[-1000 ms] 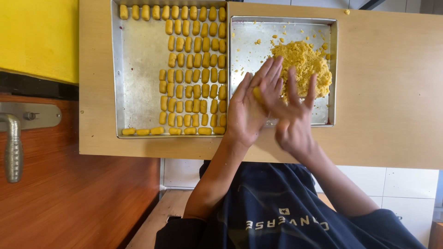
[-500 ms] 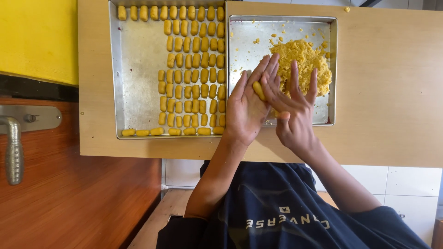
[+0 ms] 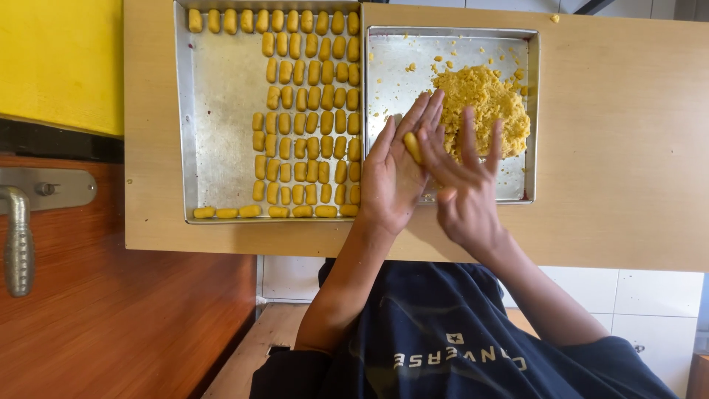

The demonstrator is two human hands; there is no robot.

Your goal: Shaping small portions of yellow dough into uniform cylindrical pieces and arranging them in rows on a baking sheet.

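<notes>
Over the bench: both hands met above the near edge of the right tray, palms facing each other.
Left hand (image 3: 395, 174): fingers straight and together, palm pressed against the dough piece.
Right hand (image 3: 464, 185): fingers spread, laid across the left palm, pinching the same piece between the two hands.
Dough piece (image 3: 412, 146): small yellow log, partly showing between the palms, above the right tray.
Right tray (image 3: 384, 74): square metal tray, holding the dough heap at its far right and scattered crumbs.
Dough heap (image 3: 484, 103): crumbly yellow mound, just beyond the fingertips, partly hidden by the right hand.
Left tray (image 3: 221, 111): larger metal tray touching the right tray, left half bare.
Shaped pieces (image 3: 306, 111): rows of small yellow logs along the far edge, near edge and right half.
Bench (image 3: 628, 148): pale wood, carrying both trays.
Door handle (image 3: 18, 236): metal, on the brown door at far left, well apart.
</notes>
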